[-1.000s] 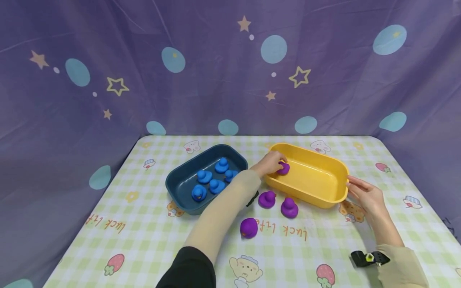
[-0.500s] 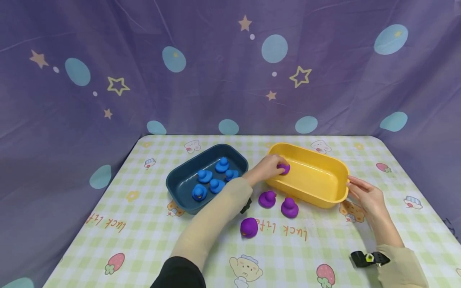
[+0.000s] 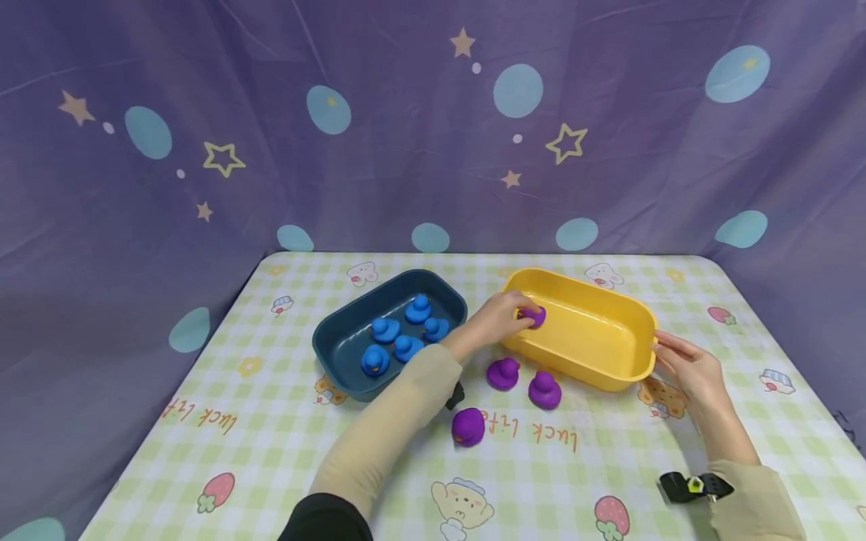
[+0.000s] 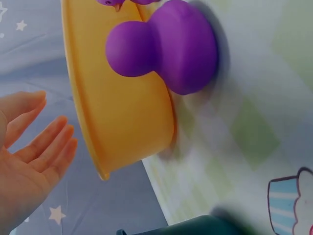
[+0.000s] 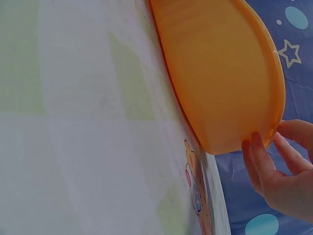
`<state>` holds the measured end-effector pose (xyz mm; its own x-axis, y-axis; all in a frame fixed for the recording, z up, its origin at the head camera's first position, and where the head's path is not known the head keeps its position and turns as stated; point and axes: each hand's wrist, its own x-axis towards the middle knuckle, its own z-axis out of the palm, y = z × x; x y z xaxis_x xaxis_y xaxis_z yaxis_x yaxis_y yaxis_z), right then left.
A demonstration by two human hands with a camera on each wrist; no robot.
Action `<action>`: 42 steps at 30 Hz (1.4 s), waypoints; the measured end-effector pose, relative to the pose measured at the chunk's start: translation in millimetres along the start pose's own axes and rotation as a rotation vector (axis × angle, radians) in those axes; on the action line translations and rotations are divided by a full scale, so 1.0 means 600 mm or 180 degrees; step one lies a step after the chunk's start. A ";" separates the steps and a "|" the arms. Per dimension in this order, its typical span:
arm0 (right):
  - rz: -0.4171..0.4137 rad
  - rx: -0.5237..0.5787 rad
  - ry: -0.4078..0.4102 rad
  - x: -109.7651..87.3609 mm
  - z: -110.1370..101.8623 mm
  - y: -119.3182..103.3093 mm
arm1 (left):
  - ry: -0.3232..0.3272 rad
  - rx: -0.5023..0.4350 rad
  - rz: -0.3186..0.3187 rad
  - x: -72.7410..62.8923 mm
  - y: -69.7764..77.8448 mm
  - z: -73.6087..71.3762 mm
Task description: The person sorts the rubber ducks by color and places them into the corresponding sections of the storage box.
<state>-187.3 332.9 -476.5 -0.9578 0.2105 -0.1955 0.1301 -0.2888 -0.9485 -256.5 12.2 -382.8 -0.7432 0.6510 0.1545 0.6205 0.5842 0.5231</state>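
Note:
My left hand (image 3: 497, 319) hovers over the left end of the yellow tub (image 3: 587, 349). A purple rubber duck (image 3: 537, 317) lies inside the tub by its fingertips, partly covered by them in the head view. In the left wrist view, thumb and fingers stand apart with nothing between them, and the tub wall hides that duck. My right hand (image 3: 693, 373) touches the outer right end of the tub with mostly straight fingers (image 5: 261, 159) at the rim. On the cloth in front sit three more purple ducks: one (image 3: 503, 373) near the tub, one (image 3: 544, 391) beside it, one (image 3: 468, 427) closer to me.
A dark teal tub (image 3: 338, 379) with several blue rubber ducks (image 3: 386, 330) stands left of the yellow one, partly behind my left forearm. A checked cloth (image 3: 271, 451) covers the table. A purple patterned curtain (image 3: 379, 188) hangs behind it.
My left wrist and forearm have drawn back slightly to the left and towards me, and the fingers have shifted off the duck's front. The right hand and the tub have stayed in place.

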 end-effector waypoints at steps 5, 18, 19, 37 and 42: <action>0.0018 -0.0098 0.0054 -0.004 0.006 -0.005 | 0.0020 -0.0029 -0.0062 -0.010 0.006 -0.002; 0.0065 -0.0084 -0.0001 0.001 -0.005 -0.002 | -0.0124 -0.0082 -0.0151 -0.044 0.012 -0.011; 0.0043 -0.0038 -0.0023 0.001 -0.005 -0.002 | -0.0137 -0.0089 -0.0143 -0.047 0.011 -0.010; 0.0067 -0.0105 -0.0003 -0.001 0.001 -0.005 | -0.0439 -0.0014 -0.0036 -0.086 0.005 -0.003; 0.0079 -0.0176 -0.0024 -0.002 0.002 -0.008 | -0.0576 0.0041 -0.0051 -0.091 0.000 0.002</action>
<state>-187.0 333.0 -471.6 -0.9561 0.1967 -0.2174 0.1675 -0.2419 -0.9557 -215.6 -22.9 -392.4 -0.6967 0.7173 -0.0077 0.6129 0.6007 0.5133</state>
